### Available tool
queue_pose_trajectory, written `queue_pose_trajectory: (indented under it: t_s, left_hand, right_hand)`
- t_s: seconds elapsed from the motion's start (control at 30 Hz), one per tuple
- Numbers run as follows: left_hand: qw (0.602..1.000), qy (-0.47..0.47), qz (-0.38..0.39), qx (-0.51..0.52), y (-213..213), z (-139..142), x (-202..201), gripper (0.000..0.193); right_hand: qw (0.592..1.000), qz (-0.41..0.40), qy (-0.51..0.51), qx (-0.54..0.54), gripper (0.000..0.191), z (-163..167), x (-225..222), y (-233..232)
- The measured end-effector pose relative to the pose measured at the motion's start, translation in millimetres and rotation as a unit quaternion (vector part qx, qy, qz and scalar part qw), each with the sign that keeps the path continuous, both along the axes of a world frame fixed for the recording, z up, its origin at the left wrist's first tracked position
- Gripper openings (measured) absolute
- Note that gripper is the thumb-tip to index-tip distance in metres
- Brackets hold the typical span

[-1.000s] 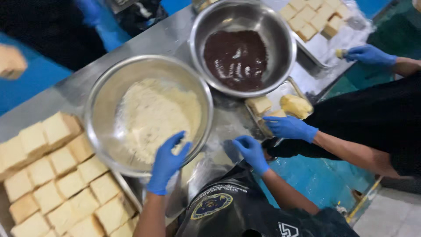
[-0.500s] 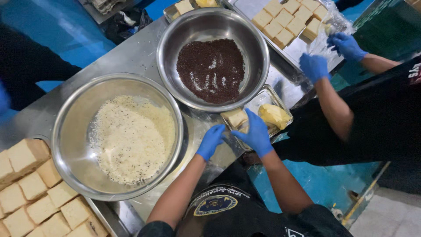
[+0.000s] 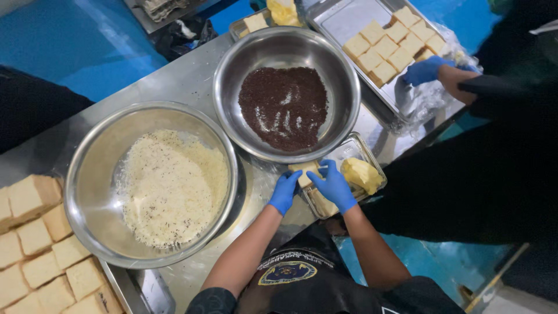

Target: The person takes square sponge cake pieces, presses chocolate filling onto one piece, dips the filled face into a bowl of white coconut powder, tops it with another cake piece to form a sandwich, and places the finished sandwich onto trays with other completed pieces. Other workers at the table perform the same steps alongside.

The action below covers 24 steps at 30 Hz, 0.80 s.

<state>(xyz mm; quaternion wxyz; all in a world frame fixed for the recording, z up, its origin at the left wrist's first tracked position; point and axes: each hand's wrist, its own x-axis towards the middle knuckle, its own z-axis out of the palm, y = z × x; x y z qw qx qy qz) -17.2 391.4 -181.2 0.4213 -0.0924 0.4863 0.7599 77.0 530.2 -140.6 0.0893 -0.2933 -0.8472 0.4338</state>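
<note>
Across the steel surface (image 3: 192,75) stand two wide metal bowls: the near-left bowl (image 3: 87,174) holds pale shredded flakes, the far-right bowl (image 3: 343,81) holds dark sprinkles with finger tracks through them. Left of them, a tray of pale cake squares (image 3: 35,244) is cut off by the frame edge; a second tray (image 3: 389,46) of like squares lies at the far right, where another person's blue-gloved hand (image 3: 424,71) rests on crumpled plastic. Just below the dark bowl sits a small clear container (image 3: 375,160) holding a yellow lump (image 3: 361,174). Over its left end both of the person's gloved hands meet on one cake piece (image 3: 304,171): the left hand (image 3: 285,192) presses it from the left, the right hand (image 3: 334,186) from the right, fingers closed around it in a shared grip. Most of the piece is hidden under the fingers, so its underside and its contact with the container cannot be made out.
</note>
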Motion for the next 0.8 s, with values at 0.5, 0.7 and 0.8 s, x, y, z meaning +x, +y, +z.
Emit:
queue_pose_trajectory:
  t_s: [0.5,0.7,0.8]
  left_hand:
    - [0.989,-0.032,0.02,0.145,-110.8,7.4,4.5,0.048]
    - [0.971,0.19,0.013,0.142,-112.3,34.7,-8.0,0.061]
    - [0.973,0.068,0.021,0.218,-114.6,47.8,-19.0,0.07]
  right_hand:
    - [0.971,0.191,0.088,-0.114,0.042,65.7,-1.9,-76.2]
    - [0.928,0.241,0.123,-0.257,0.05,88.6,-21.8,-80.5]
    - [0.901,0.244,0.135,-0.331,0.052,94.0,-36.2,-69.7]
